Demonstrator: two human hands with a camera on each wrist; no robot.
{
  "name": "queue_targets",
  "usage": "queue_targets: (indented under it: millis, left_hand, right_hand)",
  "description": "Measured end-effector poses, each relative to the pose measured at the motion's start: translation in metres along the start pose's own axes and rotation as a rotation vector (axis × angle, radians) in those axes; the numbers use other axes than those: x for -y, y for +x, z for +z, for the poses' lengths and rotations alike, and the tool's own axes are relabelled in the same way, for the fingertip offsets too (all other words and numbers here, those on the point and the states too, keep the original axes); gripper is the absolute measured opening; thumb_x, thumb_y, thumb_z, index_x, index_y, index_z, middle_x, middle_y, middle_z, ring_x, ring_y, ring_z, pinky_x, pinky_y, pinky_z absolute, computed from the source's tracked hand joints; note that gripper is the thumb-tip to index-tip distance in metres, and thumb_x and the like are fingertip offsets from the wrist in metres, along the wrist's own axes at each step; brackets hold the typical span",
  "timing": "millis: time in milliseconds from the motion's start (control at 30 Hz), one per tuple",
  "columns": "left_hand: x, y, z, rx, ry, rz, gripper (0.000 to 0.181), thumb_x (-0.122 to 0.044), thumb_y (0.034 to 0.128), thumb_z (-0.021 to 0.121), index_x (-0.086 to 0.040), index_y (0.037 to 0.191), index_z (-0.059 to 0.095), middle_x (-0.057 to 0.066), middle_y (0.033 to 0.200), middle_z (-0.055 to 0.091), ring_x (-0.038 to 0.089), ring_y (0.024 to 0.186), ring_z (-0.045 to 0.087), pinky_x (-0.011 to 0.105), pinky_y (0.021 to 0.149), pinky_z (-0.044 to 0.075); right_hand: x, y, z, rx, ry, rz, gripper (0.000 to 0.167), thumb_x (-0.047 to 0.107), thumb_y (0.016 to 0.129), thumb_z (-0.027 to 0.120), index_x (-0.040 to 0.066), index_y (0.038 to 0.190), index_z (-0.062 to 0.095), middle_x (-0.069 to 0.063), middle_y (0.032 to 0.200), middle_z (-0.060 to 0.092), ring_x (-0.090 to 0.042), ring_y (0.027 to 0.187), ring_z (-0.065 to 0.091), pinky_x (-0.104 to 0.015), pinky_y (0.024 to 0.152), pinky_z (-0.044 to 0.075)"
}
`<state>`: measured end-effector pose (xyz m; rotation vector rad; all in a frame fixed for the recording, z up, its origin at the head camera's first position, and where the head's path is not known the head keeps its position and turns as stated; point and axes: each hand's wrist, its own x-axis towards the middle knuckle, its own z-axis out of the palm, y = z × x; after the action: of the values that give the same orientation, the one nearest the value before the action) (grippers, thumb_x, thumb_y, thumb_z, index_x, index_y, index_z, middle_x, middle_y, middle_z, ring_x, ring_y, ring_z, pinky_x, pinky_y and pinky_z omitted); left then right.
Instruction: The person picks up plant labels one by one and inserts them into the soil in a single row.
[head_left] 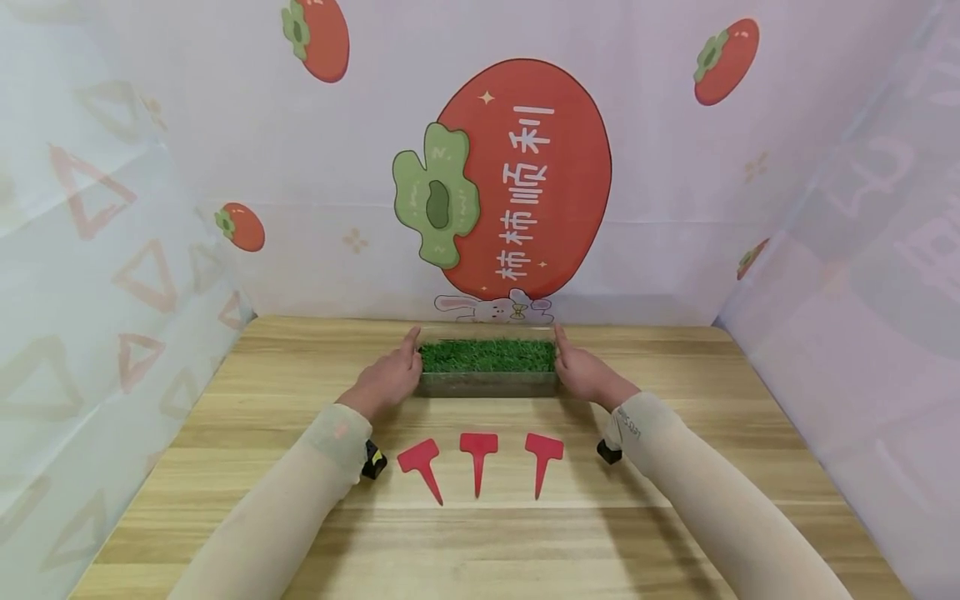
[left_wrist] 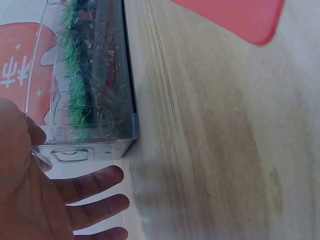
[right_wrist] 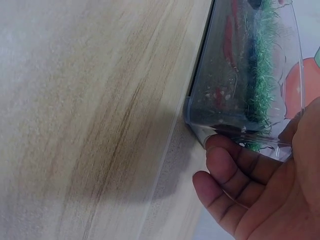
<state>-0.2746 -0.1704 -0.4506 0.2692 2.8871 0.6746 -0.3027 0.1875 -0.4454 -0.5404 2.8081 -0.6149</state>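
A clear plastic box [head_left: 487,385] with a layer of green artificial grass [head_left: 487,356] stands on the table, its bottom edge against the wood. Through the wall, dark matter with red bits shows below the grass. At the box's left end my left hand [head_left: 390,379] holds the rim between thumb and forefinger; in the left wrist view its other fingers [left_wrist: 97,210] stick out straight, apart from the wall. My right hand [head_left: 588,372] grips the opposite end, with loosely bent fingers [right_wrist: 222,165] by the lower corner and the thumb at the rim, partly hidden.
Three red T-shaped plant labels lie in front of the box: a left one [head_left: 419,456], a middle one [head_left: 478,444] and a right one [head_left: 543,447]. The wooden table [head_left: 480,554] ends at a back wall [head_left: 660,267] printed with persimmons.
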Motion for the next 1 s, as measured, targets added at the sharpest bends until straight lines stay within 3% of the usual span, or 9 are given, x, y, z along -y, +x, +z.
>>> queue_targets:
  millis: [267, 333, 467, 567, 667, 767, 867, 900, 1000]
  left_hand:
    - [-0.003, -0.005, 0.000, 0.010, 0.001, -0.007, 0.062, -0.037, 0.1088, 0.017, -0.022, 0.162, -0.010, 0.017, 0.156, 0.042, 0.043, 0.123, 0.058, 0.051, 0.077, 0.052]
    - [-0.004, -0.006, 0.000, 0.012, 0.002, -0.004, 0.062, -0.036, 0.1087, 0.017, -0.021, 0.162, -0.010, 0.017, 0.155, 0.043, 0.043, 0.123, 0.058, 0.052, 0.078, 0.052]
    - [-0.005, -0.009, -0.001, 0.009, -0.006, 0.008, 0.062, -0.036, 0.1085, 0.016, -0.019, 0.162, -0.010, 0.018, 0.155, 0.042, 0.044, 0.131, 0.051, 0.060, 0.096, 0.048]
    - [-0.005, -0.011, -0.001, 0.015, -0.005, 0.007, 0.062, -0.037, 0.1086, 0.016, -0.019, 0.162, -0.009, 0.018, 0.155, 0.042, 0.044, 0.130, 0.053, 0.059, 0.095, 0.049]
    - [-0.004, -0.013, -0.002, 0.028, 0.004, 0.010, 0.062, -0.037, 0.1087, 0.017, -0.019, 0.162, -0.009, 0.019, 0.155, 0.042, 0.043, 0.122, 0.059, 0.056, 0.088, 0.051]
    - [-0.003, -0.014, -0.002, 0.032, 0.009, 0.010, 0.062, -0.037, 0.1087, 0.017, -0.020, 0.162, -0.010, 0.019, 0.155, 0.042, 0.043, 0.119, 0.061, 0.056, 0.086, 0.051]
    - [-0.001, -0.014, 0.000, 0.030, 0.016, 0.015, 0.062, -0.038, 0.1086, 0.017, -0.020, 0.162, -0.010, 0.018, 0.155, 0.043, 0.043, 0.115, 0.063, 0.056, 0.084, 0.051]
    - [-0.001, -0.015, 0.000, 0.029, 0.015, 0.013, 0.062, -0.038, 0.1086, 0.017, -0.021, 0.162, -0.010, 0.018, 0.155, 0.043, 0.043, 0.112, 0.064, 0.056, 0.082, 0.052]
    - [-0.002, -0.015, 0.002, 0.033, 0.011, 0.007, 0.062, -0.039, 0.1087, 0.018, -0.023, 0.162, -0.010, 0.016, 0.154, 0.045, 0.037, 0.078, 0.065, 0.049, 0.065, 0.050]
  right_hand:
    - [0.001, -0.003, 0.001, 0.008, 0.034, 0.010, 0.068, 0.025, 0.108, 0.025, 0.011, 0.159, -0.018, -0.019, 0.163, 0.022, -0.039, 0.135, 0.049, -0.053, 0.116, 0.033]
    - [0.001, -0.004, 0.001, 0.011, 0.030, 0.007, 0.068, 0.025, 0.108, 0.024, 0.010, 0.158, -0.019, -0.020, 0.163, 0.022, -0.039, 0.133, 0.050, -0.053, 0.115, 0.033]
    - [0.001, -0.007, 0.001, 0.008, 0.037, 0.010, 0.067, 0.025, 0.108, 0.023, 0.011, 0.158, -0.019, -0.022, 0.162, 0.026, -0.041, 0.126, 0.056, -0.053, 0.114, 0.035]
    - [0.001, -0.010, 0.003, 0.010, 0.042, 0.018, 0.067, 0.026, 0.108, 0.022, 0.013, 0.158, -0.020, -0.022, 0.162, 0.027, -0.039, 0.113, 0.063, -0.052, 0.110, 0.040]
    - [0.003, -0.013, 0.004, 0.010, 0.037, 0.019, 0.067, 0.026, 0.108, 0.023, 0.012, 0.158, -0.020, -0.025, 0.157, 0.035, -0.035, 0.102, 0.067, -0.050, 0.107, 0.042]
    - [0.004, -0.015, 0.005, 0.015, 0.043, 0.022, 0.067, 0.026, 0.108, 0.023, 0.013, 0.158, -0.020, -0.029, 0.127, 0.061, -0.034, 0.080, 0.064, -0.049, 0.099, 0.045]
    - [0.006, -0.017, 0.004, 0.013, 0.039, 0.016, 0.067, 0.025, 0.108, 0.023, 0.012, 0.158, -0.019, -0.030, 0.124, 0.061, -0.037, 0.097, 0.066, -0.050, 0.104, 0.044]
    - [0.006, -0.018, 0.004, 0.010, 0.038, 0.014, 0.067, 0.025, 0.108, 0.023, 0.011, 0.158, -0.019, -0.029, 0.135, 0.057, -0.037, 0.110, 0.064, -0.052, 0.108, 0.041]
    - [0.006, -0.021, 0.004, 0.004, 0.039, 0.011, 0.067, 0.024, 0.108, 0.023, 0.010, 0.158, -0.018, -0.024, 0.159, 0.030, -0.038, 0.139, 0.045, -0.053, 0.117, 0.031]
